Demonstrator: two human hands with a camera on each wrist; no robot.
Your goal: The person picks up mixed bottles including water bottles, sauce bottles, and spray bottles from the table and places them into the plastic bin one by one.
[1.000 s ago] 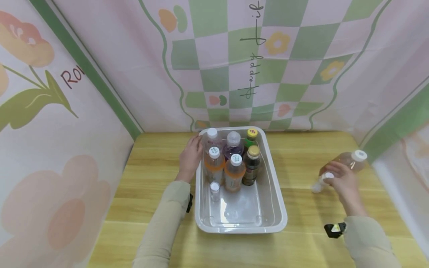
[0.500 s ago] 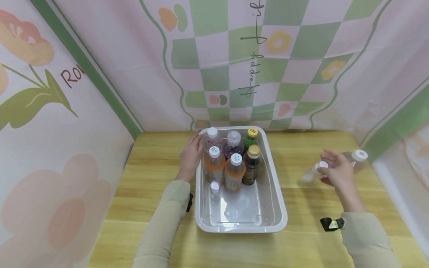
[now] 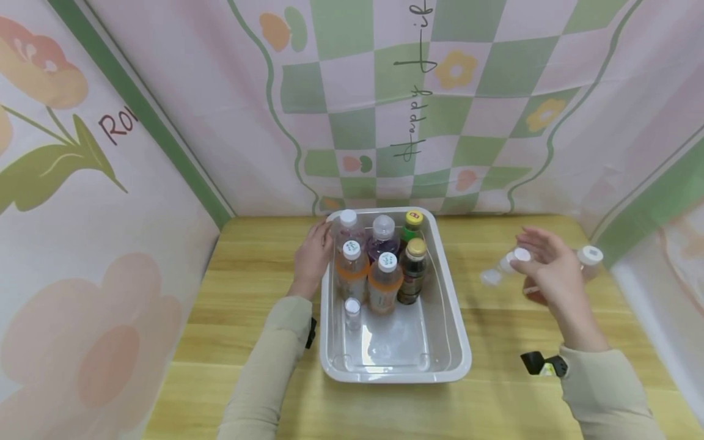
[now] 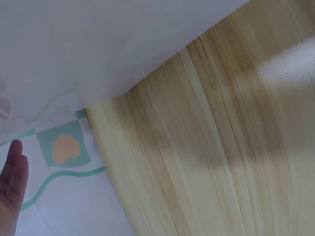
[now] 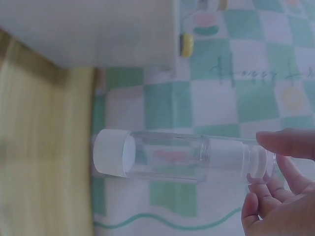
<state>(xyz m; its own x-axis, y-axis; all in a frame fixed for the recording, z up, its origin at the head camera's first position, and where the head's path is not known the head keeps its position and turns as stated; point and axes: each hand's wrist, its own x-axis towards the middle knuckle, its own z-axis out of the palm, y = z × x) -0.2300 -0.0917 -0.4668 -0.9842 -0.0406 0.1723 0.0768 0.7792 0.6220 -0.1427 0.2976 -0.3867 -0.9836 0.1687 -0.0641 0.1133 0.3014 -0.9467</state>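
My right hand (image 3: 558, 281) pinches a small clear bottle with white ends (image 3: 502, 267) between thumb and fingers, above the table right of the bin. In the right wrist view the bottle (image 5: 167, 156) is see-through, and the thumb and fingers hold one end. My left hand (image 3: 312, 260) rests at the left rim of the white plastic bin (image 3: 464, 348); in the left wrist view only some of its fingers (image 4: 17, 179) show. Inside the bin stand several drink bottles, among them an orange-banded bottle (image 3: 385, 284), and a small clear white-capped bottle (image 3: 353, 315).
Behind my right hand is a white-capped bottle with reddish contents (image 3: 590, 256), partly hidden. The wooden table (image 3: 247, 293) meets a patterned cloth wall (image 3: 352, 85) at the back. The front part of the bin shows bare floor (image 3: 387, 348).
My right hand has lifted the small clear bottle away from the reddish bottle, up and left towards the bin. The left hand stays at the rim.
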